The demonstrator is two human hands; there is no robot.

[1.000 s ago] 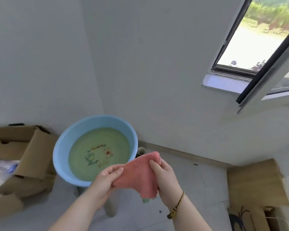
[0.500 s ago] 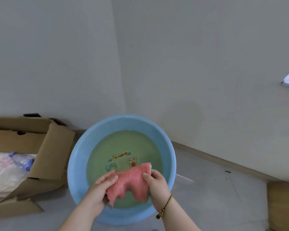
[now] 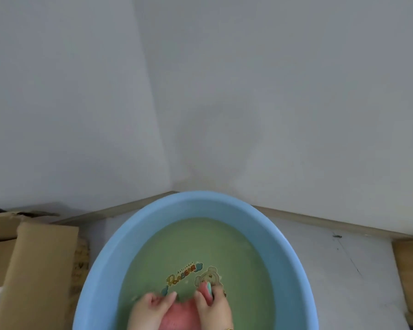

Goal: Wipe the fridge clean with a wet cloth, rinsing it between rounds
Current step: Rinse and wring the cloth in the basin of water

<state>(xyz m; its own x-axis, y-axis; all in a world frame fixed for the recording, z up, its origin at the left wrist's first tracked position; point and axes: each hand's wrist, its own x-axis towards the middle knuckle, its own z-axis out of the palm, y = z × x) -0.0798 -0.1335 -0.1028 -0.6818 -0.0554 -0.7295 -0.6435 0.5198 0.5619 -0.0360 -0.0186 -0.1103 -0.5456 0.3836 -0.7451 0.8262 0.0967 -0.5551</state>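
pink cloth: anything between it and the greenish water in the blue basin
Nothing visible stands between them. The pink fabric cloth is down in the greenish water of the round blue plastic basin, gripped by the left hand and the right hand.

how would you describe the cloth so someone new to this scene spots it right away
Look at the big light-blue basin of greenish water low in the view. At its near side the left hand and right hand grip a cloth in the water. It is the only pink thing there, with a teal edge by the right hand.
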